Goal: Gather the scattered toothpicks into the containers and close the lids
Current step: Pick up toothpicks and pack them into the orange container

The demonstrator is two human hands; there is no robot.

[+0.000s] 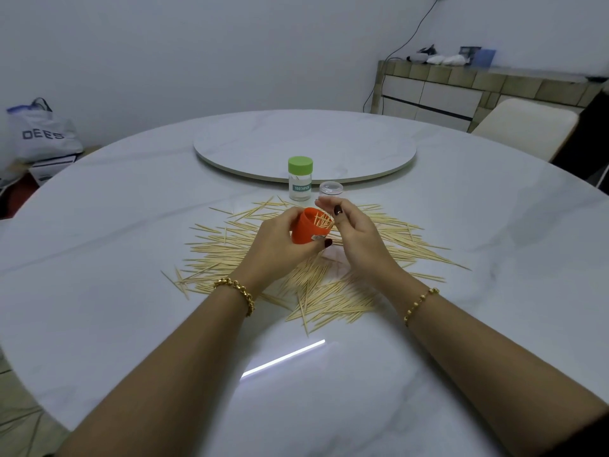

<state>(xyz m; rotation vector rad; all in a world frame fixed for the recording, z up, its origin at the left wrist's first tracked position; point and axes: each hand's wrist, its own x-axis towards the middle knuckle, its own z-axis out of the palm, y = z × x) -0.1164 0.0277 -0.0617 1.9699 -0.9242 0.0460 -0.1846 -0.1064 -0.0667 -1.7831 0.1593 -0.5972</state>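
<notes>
Marble table (131, 225) carries toothpicks (329, 291) strewn beneath both hands; left hand (280, 242) grips a tilted orange cup (304, 230) of picks, right hand (352, 232) curls at its mouth, hold unclear, so more tilt or a nudge may spill them

A round white marble-patterned table (131, 225) fills most of the view. A round white marble turntable disc (303, 143) rests on its far half, and a bright streak of reflected light (283, 357) lies across its near part. By the wall at far left, a white carrier bag printed "DEES" (43, 133) sits on low cardboard boxes (49, 169). At far right stands a beige-tiled sideboard with white doors (461, 90). Crumpled white bags (448, 59) and a translucent blue box (484, 57) lie on top of it. A thin black cable (408, 37) runs up the wall beside it. A cream upholstered chair (524, 127) stands between sideboard and table.
</notes>
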